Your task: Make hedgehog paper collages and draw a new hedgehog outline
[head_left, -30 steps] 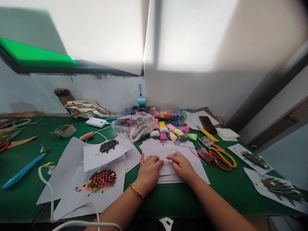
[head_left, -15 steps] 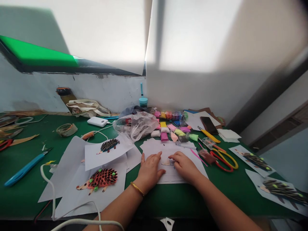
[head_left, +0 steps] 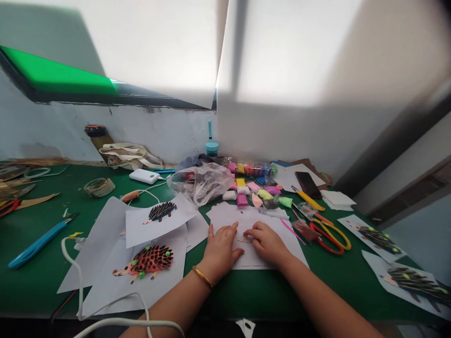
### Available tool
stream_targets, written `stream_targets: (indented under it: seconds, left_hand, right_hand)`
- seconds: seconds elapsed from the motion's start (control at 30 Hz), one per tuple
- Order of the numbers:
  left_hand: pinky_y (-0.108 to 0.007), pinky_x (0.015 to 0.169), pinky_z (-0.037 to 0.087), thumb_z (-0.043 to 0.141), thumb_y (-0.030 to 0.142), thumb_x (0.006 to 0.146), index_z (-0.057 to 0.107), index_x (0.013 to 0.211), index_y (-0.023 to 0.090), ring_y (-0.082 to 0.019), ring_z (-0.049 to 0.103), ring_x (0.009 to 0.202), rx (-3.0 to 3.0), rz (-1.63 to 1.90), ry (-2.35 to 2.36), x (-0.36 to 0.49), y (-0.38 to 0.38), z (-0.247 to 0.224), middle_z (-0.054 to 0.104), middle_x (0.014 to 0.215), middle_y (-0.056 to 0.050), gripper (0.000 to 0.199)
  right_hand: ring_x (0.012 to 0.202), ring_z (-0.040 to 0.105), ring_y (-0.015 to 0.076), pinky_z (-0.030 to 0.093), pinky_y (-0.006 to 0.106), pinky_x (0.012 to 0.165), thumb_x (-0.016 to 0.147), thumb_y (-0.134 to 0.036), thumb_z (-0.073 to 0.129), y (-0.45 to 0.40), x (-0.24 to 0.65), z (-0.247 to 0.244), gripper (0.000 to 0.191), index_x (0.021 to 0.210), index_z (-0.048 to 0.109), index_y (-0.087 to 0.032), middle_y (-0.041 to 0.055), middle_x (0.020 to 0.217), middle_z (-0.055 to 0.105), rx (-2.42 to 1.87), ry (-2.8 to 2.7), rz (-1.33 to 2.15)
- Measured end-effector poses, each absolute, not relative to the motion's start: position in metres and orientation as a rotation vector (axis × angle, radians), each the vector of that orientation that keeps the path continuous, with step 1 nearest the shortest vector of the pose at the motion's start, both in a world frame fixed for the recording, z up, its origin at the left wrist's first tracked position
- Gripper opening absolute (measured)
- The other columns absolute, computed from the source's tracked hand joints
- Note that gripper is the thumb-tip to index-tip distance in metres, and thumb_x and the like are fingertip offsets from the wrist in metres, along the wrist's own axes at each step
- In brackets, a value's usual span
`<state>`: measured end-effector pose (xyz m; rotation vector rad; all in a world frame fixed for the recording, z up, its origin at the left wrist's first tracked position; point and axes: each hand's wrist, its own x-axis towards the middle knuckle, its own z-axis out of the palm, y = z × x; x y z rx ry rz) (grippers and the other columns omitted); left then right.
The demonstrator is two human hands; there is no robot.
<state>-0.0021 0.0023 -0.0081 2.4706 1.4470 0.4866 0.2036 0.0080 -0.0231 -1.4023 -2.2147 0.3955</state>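
Observation:
White paper (head_left: 225, 213) lies in front of me on the green table, with a small peach-coloured clay shape (head_left: 245, 239) and part of a drawn outline on it. My left hand (head_left: 221, 246) rests flat on the paper's left side, fingers stretched out, holding nothing; a gold bangle is on its wrist. My right hand (head_left: 267, 241) is curled over the drawing, its fingertips touching the clay's right part. Its fingers are bent and close together, and whatever may be under them is hidden. A tiny dark bit lies higher on the sheet.
Clay packets (head_left: 242, 200) and a plastic bag (head_left: 201, 183) lie behind the paper. Red-handled scissors (head_left: 329, 244) and a phone (head_left: 307, 184) are on the right. Hedgehog pictures (head_left: 153, 258) lie on both sides. A blue cutter (head_left: 38, 244) and a white cable (head_left: 79, 281) are left.
My right hand has shifted slightly left over the drawing and covers more of its outline, with fingers more curled. My left hand stays flat. The whole view has shifted a little.

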Motion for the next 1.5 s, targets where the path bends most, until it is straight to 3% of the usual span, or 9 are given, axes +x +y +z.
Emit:
stream_targets:
  seconds: [1.27, 1.5]
  left_hand:
    - [-0.06, 0.115, 0.011, 0.058, 0.037, 0.087, 0.031, 0.143, 0.024, -0.025, 0.048, 0.126, 2.524, 0.501, 1.43, -0.003, 0.002, -0.011, 0.059, 0.127, -0.008, 0.064]
    - [-0.062, 0.114, 0.008, 0.06, 0.036, 0.086, 0.032, 0.142, 0.024, -0.025, 0.048, 0.125, 2.479, 0.532, 1.416, -0.003, 0.003, -0.013, 0.058, 0.128, -0.008, 0.064]
  right_hand:
    - [0.085, 0.048, 0.0195, 0.035, 0.034, 0.078, 0.077, -0.008, 0.055, -0.011, 0.196, -0.015, 0.041, 0.109, 0.069, -0.03, 0.004, 0.088, 0.054, -1.261, -2.426, 0.156]
    - [0.091, 0.049, 0.0207, 0.038, 0.036, 0.083, 0.075, -0.006, 0.052, -0.011, 0.198, -0.018, 0.053, 0.122, 0.062, -0.027, 0.0061, 0.095, 0.055, -1.277, -2.379, 0.205]
